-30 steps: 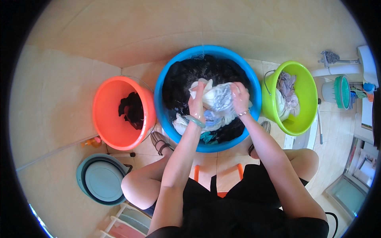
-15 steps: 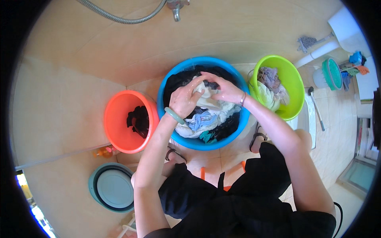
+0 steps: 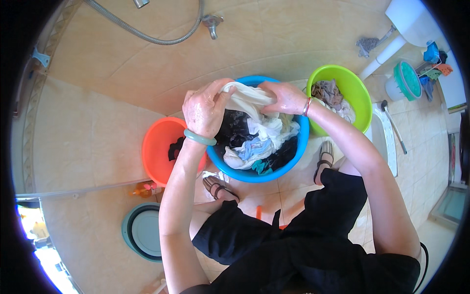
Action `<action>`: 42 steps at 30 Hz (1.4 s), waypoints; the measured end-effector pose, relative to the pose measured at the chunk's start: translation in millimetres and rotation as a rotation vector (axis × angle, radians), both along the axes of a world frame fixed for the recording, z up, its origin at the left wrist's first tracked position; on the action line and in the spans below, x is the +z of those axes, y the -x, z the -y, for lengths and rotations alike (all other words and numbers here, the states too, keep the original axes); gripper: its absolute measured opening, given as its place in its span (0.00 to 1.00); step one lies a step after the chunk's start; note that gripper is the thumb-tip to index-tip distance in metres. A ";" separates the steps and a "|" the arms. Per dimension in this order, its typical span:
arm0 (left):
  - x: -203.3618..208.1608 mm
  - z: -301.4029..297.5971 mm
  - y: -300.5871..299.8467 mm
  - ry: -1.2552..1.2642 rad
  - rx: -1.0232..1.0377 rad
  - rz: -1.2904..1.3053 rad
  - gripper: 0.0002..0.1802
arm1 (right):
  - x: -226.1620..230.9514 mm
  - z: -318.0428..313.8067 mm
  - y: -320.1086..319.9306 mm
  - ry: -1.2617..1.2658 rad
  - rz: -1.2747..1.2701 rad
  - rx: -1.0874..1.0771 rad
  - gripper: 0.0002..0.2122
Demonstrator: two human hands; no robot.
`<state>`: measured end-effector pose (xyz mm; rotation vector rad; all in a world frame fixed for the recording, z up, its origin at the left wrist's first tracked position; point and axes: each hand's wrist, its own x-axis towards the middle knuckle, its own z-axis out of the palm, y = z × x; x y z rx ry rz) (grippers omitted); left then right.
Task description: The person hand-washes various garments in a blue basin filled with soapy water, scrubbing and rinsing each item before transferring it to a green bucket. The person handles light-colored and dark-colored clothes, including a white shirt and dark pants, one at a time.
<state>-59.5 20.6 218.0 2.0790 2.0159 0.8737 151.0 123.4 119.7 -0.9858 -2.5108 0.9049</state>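
My left hand [image 3: 208, 109], with a pale green bangle at its wrist, is closed on one end of a wet white garment [image 3: 245, 99]. A little to the right, my right hand [image 3: 286, 99] grips the other end between thumb and fingers. Stretched between both hands, the garment is raised over the far part of a round blue tub [image 3: 303, 139]; its exact kind does not show. Under it, the tub holds black clothes in water, more white cloth [image 3: 271, 130], a light blue piece [image 3: 255, 147] and a teal piece [image 3: 260, 167].
An orange-red bucket [image 3: 157, 149] with dark cloth stands left of the tub. At the right is a lime green bucket [image 3: 361, 93] holding grey and white clothes. A grey-green basin [image 3: 147, 230] lies near left. On the wall are a tap [image 3: 212, 24] and metal hose [image 3: 142, 33].
Both hands have risen and moved apart, the left one going left, and the white garment is now lifted and stretched between them. The view has shifted slightly.
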 end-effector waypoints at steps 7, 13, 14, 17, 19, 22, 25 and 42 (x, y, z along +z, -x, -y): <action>-5.5 -1.0 12.7 0.023 -0.019 0.837 0.10 | -5.3 -17.4 -22.8 -0.026 -0.041 -0.189 0.21; 18.0 0.1 -5.6 -0.053 -0.190 0.477 0.10 | 25.6 2.4 -9.2 -0.021 -0.496 -0.126 0.22; 24.0 -1.1 -10.8 -0.068 -0.236 0.367 0.10 | 25.4 8.0 -3.2 0.107 -0.629 -0.034 0.22; 34.9 -2.7 -10.3 -0.016 -0.230 0.275 0.09 | 45.5 33.0 15.6 0.049 -0.683 0.051 0.19; 42.5 -0.1 -12.2 -0.024 -0.222 0.199 0.09 | 45.6 33.7 20.2 0.178 -0.413 0.042 0.20; 48.9 8.6 -12.1 -0.073 -0.184 0.160 0.09 | 34.3 20.8 16.9 0.122 0.039 0.155 0.25; 46.2 15.2 -0.5 -0.185 -0.154 0.170 0.09 | 13.8 8.7 4.6 -0.147 0.180 0.215 0.29; 16.7 10.3 60.3 -0.314 0.189 0.966 0.12 | 61.4 -3.4 1.2 0.240 -0.094 0.204 0.13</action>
